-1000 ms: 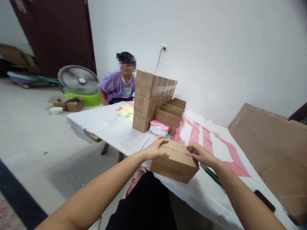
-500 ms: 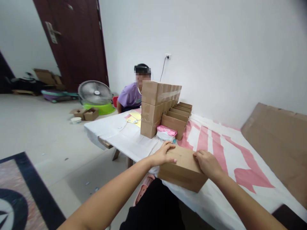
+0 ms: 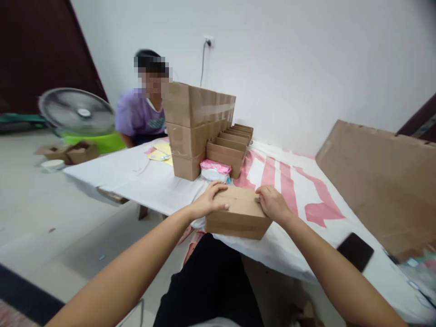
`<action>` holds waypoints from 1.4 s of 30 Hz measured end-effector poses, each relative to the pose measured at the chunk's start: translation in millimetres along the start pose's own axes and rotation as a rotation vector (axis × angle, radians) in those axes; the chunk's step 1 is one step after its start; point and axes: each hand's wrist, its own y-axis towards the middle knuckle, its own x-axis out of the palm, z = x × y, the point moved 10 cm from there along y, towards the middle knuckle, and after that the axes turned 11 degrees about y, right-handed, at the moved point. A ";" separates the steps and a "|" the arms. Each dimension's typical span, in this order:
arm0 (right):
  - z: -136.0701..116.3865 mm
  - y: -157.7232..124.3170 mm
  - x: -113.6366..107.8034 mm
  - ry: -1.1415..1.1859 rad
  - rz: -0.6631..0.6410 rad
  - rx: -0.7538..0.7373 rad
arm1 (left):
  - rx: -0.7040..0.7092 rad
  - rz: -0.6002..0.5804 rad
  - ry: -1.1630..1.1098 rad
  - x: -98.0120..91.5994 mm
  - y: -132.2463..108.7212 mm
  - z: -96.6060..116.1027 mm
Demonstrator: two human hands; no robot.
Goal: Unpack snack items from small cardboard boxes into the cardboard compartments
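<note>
A closed cardboard box [image 3: 240, 222] lies at the near edge of the cloth-covered table, in front of my knees. My left hand [image 3: 209, 200] grips its left end, with the thumb on top and the fingers over the far side. At the right end, my right hand [image 3: 270, 202] has its fingers curled and pressed against the top edge. What, if anything, lies under those right fingertips is hidden. Just beyond the box sits a pink and white soft pack [image 3: 215, 170].
A wall of stacked taped boxes [image 3: 185, 141] stands behind, beside a row of open boxes [image 3: 226, 152]. A person in a purple shirt [image 3: 139, 113] sits beyond. A phone [image 3: 355, 251] lies at right, near a large cardboard sheet [image 3: 378, 181]. A fan [image 3: 80, 111] stands on the floor.
My view has turned to the right, so the scene sits further left and the whole phone shows. Both hands stay on the box in nearly the same hold.
</note>
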 end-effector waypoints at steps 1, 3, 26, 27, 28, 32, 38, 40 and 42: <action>-0.8 -1.6 -3.3 0.024 0.036 -0.020 | -0.002 -0.005 0.002 -0.2 -0.1 0.4; -4.3 -5.1 -10.7 0.053 0.108 -0.061 | -0.007 -0.008 0.010 -0.8 -0.2 0.9; 7.6 11.9 -6.6 0.172 -0.016 0.148 | -0.006 0.006 0.054 -1.1 5.0 -4.4; 5.2 10.7 -11.9 0.207 -0.002 0.146 | -0.005 -0.008 0.057 -0.9 4.7 -2.4; 3.3 7.4 -20.1 0.261 0.020 0.145 | -0.005 -0.022 0.063 -0.5 3.9 -0.1; 8.8 -29.2 -73.7 0.585 0.138 0.167 | 0.002 -0.039 0.136 -0.7 1.1 6.4; 79.8 -166.7 -123.9 0.692 0.217 0.604 | 0.036 -0.021 0.194 1.7 6.0 3.2; 105.7 -219.3 -116.0 0.630 0.215 0.783 | 0.029 -0.028 0.194 2.6 6.3 4.3; 123.2 -257.3 -100.5 0.506 0.194 0.901 | 0.011 -0.033 0.202 2.5 5.8 6.3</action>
